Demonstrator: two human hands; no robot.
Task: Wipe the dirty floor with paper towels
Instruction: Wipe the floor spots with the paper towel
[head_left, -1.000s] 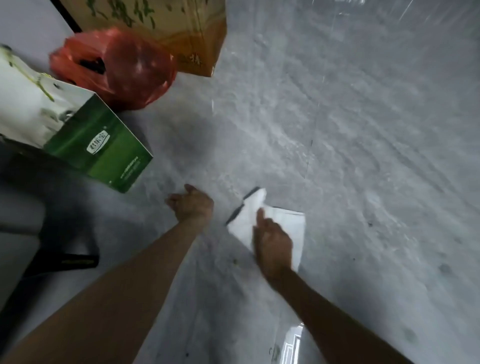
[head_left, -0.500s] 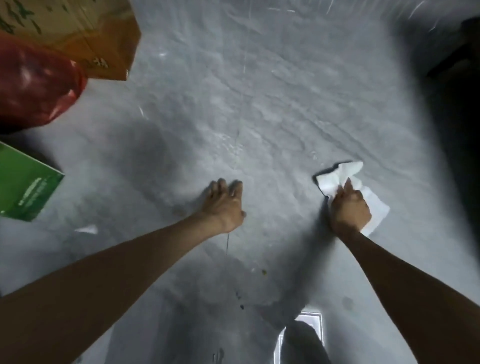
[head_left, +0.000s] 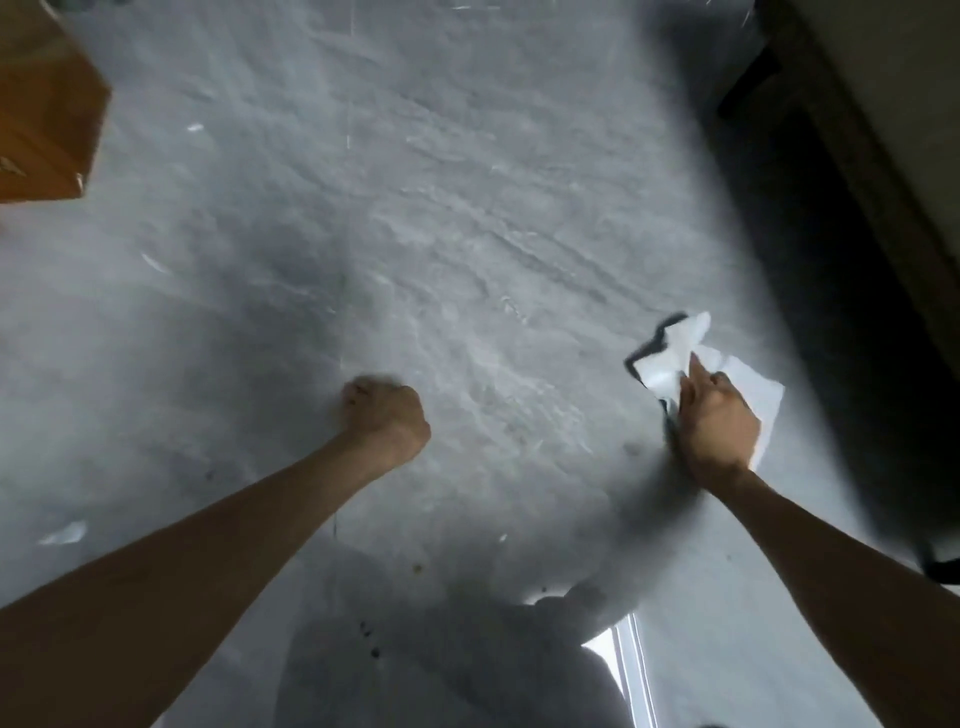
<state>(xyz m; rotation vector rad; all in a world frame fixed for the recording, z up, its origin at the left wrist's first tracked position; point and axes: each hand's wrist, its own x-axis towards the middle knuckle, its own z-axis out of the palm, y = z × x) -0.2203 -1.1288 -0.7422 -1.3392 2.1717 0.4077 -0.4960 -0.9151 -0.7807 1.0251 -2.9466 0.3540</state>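
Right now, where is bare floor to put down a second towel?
The widest bare floor lies ahead, between the cardboard box and the dark furniture. The gap between left hand and right hand is free too. Around the paper towel is crowded.

Open floor (head_left: 467, 234) mid & ahead, cardboard box (head_left: 41, 119) top left, dark furniture (head_left: 857, 270) blocks rt side

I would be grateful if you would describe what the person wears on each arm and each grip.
Nothing worn shows. The left grip and right grip are bare hands, with no gloves, and no ring can be made out. The left forearm and right forearm are bare to the frame edge: no sleeve, watch or bracelet is in view.
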